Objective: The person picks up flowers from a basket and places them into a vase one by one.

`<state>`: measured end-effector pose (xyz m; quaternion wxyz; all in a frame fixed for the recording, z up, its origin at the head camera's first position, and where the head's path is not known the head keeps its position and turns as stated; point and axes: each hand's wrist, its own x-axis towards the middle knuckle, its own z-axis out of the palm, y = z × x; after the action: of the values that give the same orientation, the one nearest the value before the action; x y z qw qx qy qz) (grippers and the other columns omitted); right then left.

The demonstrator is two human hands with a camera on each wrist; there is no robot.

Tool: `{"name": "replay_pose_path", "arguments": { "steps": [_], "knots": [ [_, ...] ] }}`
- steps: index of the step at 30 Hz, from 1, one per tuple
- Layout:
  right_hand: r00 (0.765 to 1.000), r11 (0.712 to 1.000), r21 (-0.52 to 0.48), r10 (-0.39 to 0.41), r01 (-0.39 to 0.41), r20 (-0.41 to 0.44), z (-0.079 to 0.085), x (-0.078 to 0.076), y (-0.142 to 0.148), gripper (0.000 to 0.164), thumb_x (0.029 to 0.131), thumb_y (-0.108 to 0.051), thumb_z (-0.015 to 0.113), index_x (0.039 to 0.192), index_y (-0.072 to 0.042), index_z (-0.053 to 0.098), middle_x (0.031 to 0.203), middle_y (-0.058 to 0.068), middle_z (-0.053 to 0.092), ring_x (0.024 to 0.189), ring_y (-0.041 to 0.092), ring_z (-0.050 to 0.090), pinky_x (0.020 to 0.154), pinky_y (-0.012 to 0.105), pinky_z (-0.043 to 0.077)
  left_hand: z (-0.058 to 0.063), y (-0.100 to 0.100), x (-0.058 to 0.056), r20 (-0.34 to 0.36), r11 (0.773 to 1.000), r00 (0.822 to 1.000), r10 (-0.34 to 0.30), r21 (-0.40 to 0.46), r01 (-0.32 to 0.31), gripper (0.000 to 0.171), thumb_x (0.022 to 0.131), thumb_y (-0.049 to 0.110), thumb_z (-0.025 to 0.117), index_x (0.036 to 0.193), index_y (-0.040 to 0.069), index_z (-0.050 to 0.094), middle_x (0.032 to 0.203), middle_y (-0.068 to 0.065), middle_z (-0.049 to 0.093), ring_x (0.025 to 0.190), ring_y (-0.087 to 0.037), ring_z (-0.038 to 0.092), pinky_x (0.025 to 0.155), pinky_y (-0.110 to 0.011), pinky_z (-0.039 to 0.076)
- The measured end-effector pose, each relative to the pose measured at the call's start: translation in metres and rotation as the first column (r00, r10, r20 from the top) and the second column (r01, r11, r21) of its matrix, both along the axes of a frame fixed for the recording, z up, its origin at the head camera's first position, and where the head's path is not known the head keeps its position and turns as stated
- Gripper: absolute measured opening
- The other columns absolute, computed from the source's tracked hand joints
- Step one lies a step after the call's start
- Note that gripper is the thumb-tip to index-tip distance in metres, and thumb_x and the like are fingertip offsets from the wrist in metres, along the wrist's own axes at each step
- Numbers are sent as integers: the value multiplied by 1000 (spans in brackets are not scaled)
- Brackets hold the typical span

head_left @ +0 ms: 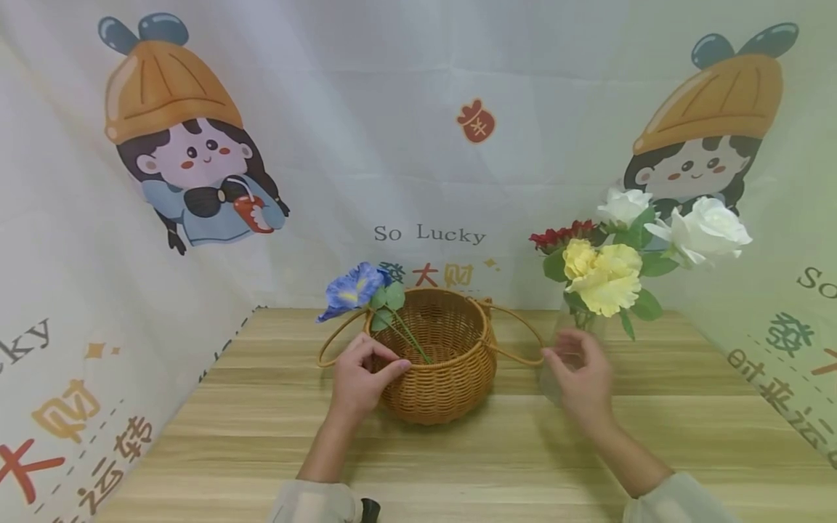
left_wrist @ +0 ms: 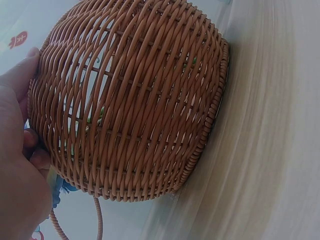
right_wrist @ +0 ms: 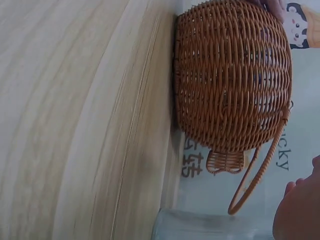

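A round wicker basket (head_left: 438, 396) stands on the table, its two loop handles spread to the sides. My left hand (head_left: 362, 374) pinches the basket's near left rim between thumb and fingers, seen from the side in the left wrist view. Inside leans a blue flower (head_left: 356, 289) on a green stem, its bloom over the left rim. My right hand (head_left: 582, 374), fingers loosely bent, is beside the tip of the right handle (head_left: 523, 358). In the right wrist view a gap shows between that hand (right_wrist: 300, 205) and the handle (right_wrist: 260, 172).
Behind my right hand stands a clear glass vase (right_wrist: 200, 225) holding a yellow flower (head_left: 604, 280), white roses (head_left: 706, 232) and a dark red flower (head_left: 562, 236). A printed cloth (head_left: 340, 145) hangs around the wooden table (head_left: 261, 421).
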<state>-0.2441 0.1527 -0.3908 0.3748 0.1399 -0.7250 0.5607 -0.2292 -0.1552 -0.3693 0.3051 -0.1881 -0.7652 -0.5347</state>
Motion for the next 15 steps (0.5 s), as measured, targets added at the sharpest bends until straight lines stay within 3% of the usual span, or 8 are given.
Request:
{"name": "replay_pose_path", "arguments": {
  "steps": [5,9,15],
  "knots": [
    [998,998,2,58,-57,-32,4,-1,-15,32,78,14,72,107,11,59,93,16,64,84,7,60,77,16,49,1,1,0,0,1000,1000,-4,4,4,15,73,5,85,74,4,69,70,-18,46,59,-10,33,54,-25,31],
    [997,997,14,79,-79,-8,10,-2,-28,34,78,11,74,108,8,60,96,17,64,82,7,60,76,16,49,2,0,1,11,1000,1000,-4,14,4,15,73,5,84,74,3,69,70,-19,46,59,-10,33,55,-25,30],
    [994,993,53,105,-106,17,32,5,-51,34,77,15,72,108,11,58,97,21,63,80,13,60,75,17,50,3,0,2,27,1000,1000,-4,13,3,15,74,5,84,74,3,69,70,-20,46,60,-10,33,55,-24,30]
  ]
}}
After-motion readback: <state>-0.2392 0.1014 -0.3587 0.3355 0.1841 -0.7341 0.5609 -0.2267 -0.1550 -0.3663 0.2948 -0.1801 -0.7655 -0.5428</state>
